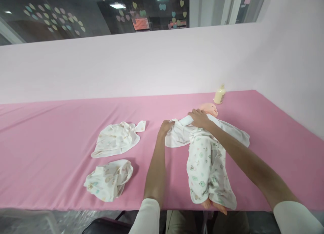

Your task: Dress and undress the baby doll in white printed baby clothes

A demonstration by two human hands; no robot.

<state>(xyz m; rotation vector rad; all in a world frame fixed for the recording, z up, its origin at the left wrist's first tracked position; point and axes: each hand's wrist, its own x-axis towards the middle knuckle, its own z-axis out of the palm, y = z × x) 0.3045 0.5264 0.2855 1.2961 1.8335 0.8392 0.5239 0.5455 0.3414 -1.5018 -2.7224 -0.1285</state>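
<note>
A baby doll (209, 109) lies on its back on the table, head at the far side and turned to the right. It wears patterned baby trousers (202, 159), with its feet showing near the front edge. A white baby top (177, 136) is spread beneath and around its upper body. My left hand (166, 126) is closed on the cuff end of the top's left-side sleeve. My right hand (199, 119) is curled over the sleeve near the doll's shoulder, its fingers closed around it. The doll's chest is partly hidden by my right hand and forearm.
A folded patterned baby garment (116, 139) and a bunched patterned cloth (108, 180) lie to the left. A pale yellow pump bottle (219, 94) stands beyond the doll's head. The pink-covered table (50, 143) meets a white wall (126, 65) at back and right.
</note>
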